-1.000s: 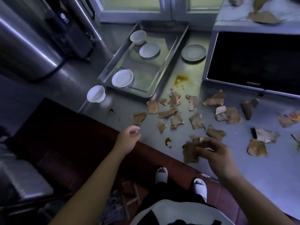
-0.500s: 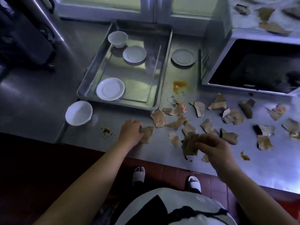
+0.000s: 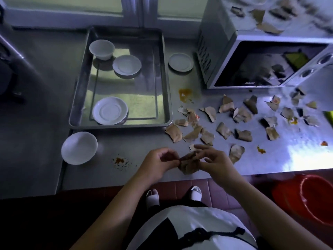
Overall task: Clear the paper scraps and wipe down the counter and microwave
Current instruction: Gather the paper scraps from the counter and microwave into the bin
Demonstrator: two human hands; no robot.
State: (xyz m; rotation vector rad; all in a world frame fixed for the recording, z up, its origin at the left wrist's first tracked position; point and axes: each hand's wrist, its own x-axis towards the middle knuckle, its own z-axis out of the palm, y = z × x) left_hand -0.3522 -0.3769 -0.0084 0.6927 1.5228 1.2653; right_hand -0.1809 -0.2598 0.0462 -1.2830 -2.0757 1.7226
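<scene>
Several brown paper scraps [image 3: 225, 130] lie scattered on the steel counter [image 3: 126, 177] in front of the microwave [image 3: 252, 56], and more scraps [image 3: 268, 27] rest on its top. Near the counter's front edge my left hand [image 3: 156, 163] pinches a brown scrap [image 3: 187, 156] and holds it against a small bundle of scraps [image 3: 187, 167] cupped in my right hand [image 3: 216, 162]. The two hands almost touch. Orange sauce stains [image 3: 184, 92] mark the counter in a few spots.
A steel tray [image 3: 165, 78] with a cup and two saucers sits at the back left. A white bowl [image 3: 79, 147] stands near the front edge, a saucer [image 3: 180, 62] beside the microwave. A red basin [image 3: 310, 197] is on the floor at right.
My left hand picked a scrap off the counter and brought it right to the bundle in my right hand. The view has shifted left and down, and the red basin has come into view.
</scene>
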